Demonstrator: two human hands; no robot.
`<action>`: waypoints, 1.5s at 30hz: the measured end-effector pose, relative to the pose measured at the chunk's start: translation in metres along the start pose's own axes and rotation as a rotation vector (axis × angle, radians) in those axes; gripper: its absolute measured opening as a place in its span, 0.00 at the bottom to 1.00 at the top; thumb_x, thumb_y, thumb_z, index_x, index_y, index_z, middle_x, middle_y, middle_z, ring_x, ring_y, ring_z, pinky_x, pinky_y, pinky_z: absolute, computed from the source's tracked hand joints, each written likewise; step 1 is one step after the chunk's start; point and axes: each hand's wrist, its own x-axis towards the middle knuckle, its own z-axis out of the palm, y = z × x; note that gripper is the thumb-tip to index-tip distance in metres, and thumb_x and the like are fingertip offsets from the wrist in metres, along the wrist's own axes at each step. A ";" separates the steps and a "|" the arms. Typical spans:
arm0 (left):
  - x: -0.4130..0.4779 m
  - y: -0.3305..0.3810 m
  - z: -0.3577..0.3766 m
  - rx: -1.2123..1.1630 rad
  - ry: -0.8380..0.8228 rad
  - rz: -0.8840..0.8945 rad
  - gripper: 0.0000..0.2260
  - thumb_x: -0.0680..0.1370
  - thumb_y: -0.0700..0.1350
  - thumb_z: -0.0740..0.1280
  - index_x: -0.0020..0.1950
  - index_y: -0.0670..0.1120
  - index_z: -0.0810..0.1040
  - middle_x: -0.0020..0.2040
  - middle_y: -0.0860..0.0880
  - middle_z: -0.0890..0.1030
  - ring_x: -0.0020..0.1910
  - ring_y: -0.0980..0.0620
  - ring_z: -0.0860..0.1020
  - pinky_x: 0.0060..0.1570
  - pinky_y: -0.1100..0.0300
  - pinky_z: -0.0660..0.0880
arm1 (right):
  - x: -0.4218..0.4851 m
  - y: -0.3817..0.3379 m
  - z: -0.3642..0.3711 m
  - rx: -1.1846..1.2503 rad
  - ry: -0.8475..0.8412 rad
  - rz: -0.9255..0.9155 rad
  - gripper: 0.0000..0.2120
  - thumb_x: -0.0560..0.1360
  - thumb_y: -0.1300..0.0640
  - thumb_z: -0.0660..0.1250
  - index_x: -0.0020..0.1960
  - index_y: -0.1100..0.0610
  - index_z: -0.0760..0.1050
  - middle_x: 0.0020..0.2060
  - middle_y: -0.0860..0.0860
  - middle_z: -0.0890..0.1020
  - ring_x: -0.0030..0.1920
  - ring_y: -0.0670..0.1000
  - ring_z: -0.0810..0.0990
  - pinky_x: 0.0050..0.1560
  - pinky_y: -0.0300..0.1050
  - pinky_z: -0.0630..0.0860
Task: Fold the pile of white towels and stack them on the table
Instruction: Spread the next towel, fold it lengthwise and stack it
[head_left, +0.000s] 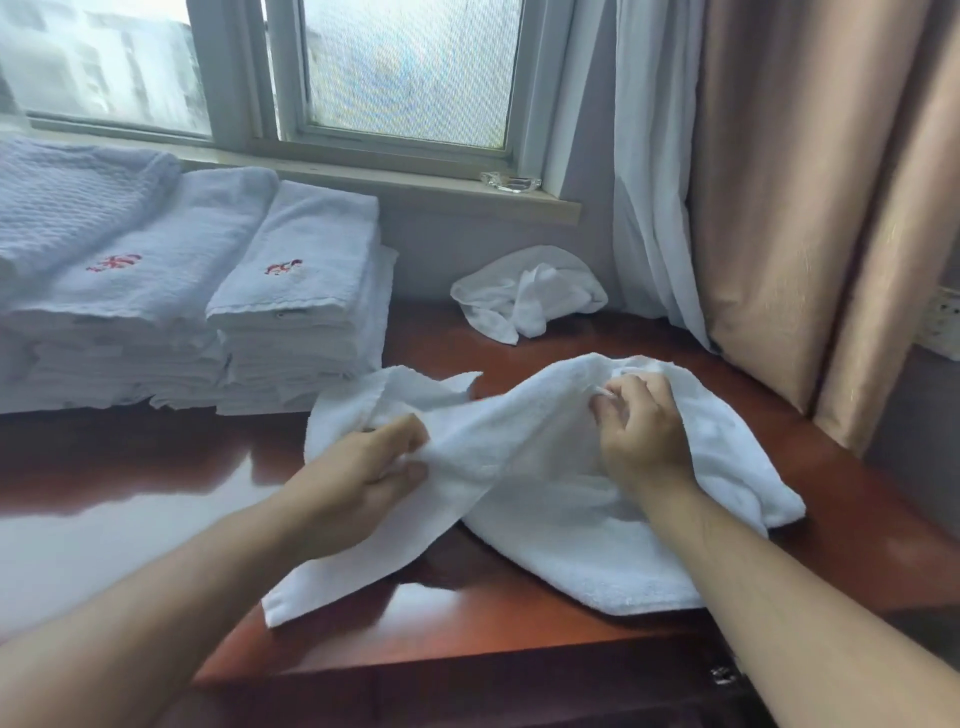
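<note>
At far left, two stacks of folded towels (291, 291) sit on the table (519, 613) below the window. Your left hand (363, 467) pinches the loose towel (524, 467) lying mid-table — your right hand (639, 431) grips a bunched fold. A crumpled towel (530, 293) lies behind, near the curtain (810, 208).

Two hands, the left hand (363, 478) and the right hand (641, 431). Two loose white towels: one held towel (524, 467) and one crumpled towel (530, 299). Two stacks of folded towels, a wide stack (114, 312) and a narrow stack (306, 306); towels per stack cannot be counted. One glass ashtray (510, 182). One surface (130, 457).
</note>
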 end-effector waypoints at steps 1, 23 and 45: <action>-0.001 0.001 -0.004 0.026 -0.039 0.000 0.06 0.82 0.55 0.61 0.45 0.61 0.67 0.40 0.61 0.75 0.40 0.60 0.72 0.37 0.65 0.66 | -0.002 0.001 -0.002 -0.011 -0.020 0.016 0.16 0.81 0.50 0.61 0.40 0.59 0.75 0.45 0.50 0.77 0.46 0.50 0.73 0.46 0.43 0.67; 0.043 -0.010 0.037 0.374 0.289 -0.183 0.36 0.76 0.70 0.46 0.73 0.48 0.69 0.71 0.46 0.73 0.70 0.44 0.68 0.71 0.52 0.61 | 0.075 -0.050 -0.015 0.544 0.323 0.750 0.17 0.74 0.50 0.63 0.56 0.60 0.78 0.45 0.48 0.81 0.49 0.53 0.81 0.45 0.45 0.74; 0.040 0.018 0.020 0.585 -0.296 -0.273 0.38 0.67 0.79 0.49 0.63 0.53 0.73 0.63 0.53 0.77 0.66 0.49 0.71 0.62 0.50 0.71 | 0.017 -0.045 -0.012 -0.833 -0.821 0.310 0.11 0.82 0.59 0.58 0.53 0.55 0.80 0.43 0.49 0.80 0.44 0.50 0.76 0.46 0.45 0.71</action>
